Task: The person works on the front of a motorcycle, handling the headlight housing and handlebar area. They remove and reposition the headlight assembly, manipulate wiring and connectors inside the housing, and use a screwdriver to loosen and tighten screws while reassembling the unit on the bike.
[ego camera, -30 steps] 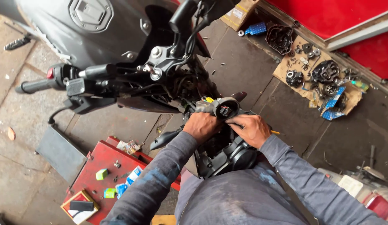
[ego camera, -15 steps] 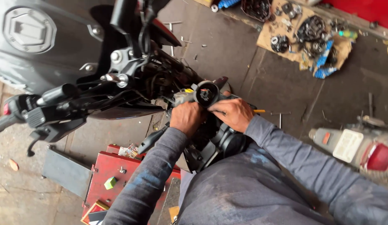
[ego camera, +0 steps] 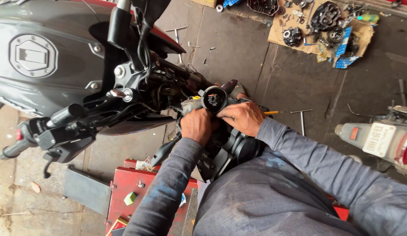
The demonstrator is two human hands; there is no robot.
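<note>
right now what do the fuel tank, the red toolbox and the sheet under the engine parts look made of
Fuel tank: probably painted metal, dark grey with a soft sheen.
Red toolbox: painted sheet metal by its folded edges, scuffed.
Sheet under the engine parts: cardboard, matte brown and stained.

Floor (ego camera: 256,65): dark, stained concrete slabs with visible joints, paler and dusty at lower left. Loose bolts and a T-handle wrench (ego camera: 302,118) lie scattered on it. A sheet of cardboard (ego camera: 282,26) at upper right carries greasy engine parts. A red toolbox (ego camera: 133,183) stands open at lower centre. Even daylight, no hard shadows. No walls or windows visible.
</note>
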